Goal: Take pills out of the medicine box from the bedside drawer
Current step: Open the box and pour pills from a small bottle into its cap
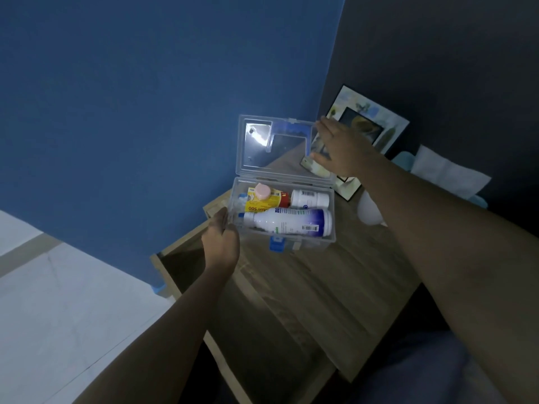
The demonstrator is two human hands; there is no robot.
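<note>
While the room is dim and the colours run blue-grey, these parts can be told:

Medicine box: clear plastic medicine box with a blue front latch, standing on the wooden bedside table, near its far edge.

Lid: clear hinged lid, raised nearly upright; glare on its upper left panel blots out what is behind it.

Contents: large white bottle with a blue-shaded label lying on its side along the front; smaller white bottle lying behind it at the right; yellow and red carton at the back left, its print only partly readable as "500"; round pink cap on top of the carton. Small pale items in the left end of the box are too blurred to name.

Left hand: left hand is pressed against the box's left end wall, fingers loosely curled around that corner; fingertips hidden by the hand itself, so the grip cannot be told for sure.

Right hand: right hand is spread flat with fingers wide, at the lid's right edge; whether the palm touches the lid cannot be told.

Behind: framed picture leaning on the dark wall, partly covered by the right hand and seen warped through the lid.

Drawer: open wooden drawer below the left forearm, its inside in deep shadow.

Right edge: white rounded object, half hidden by the right forearm, not identifiable.
</note>
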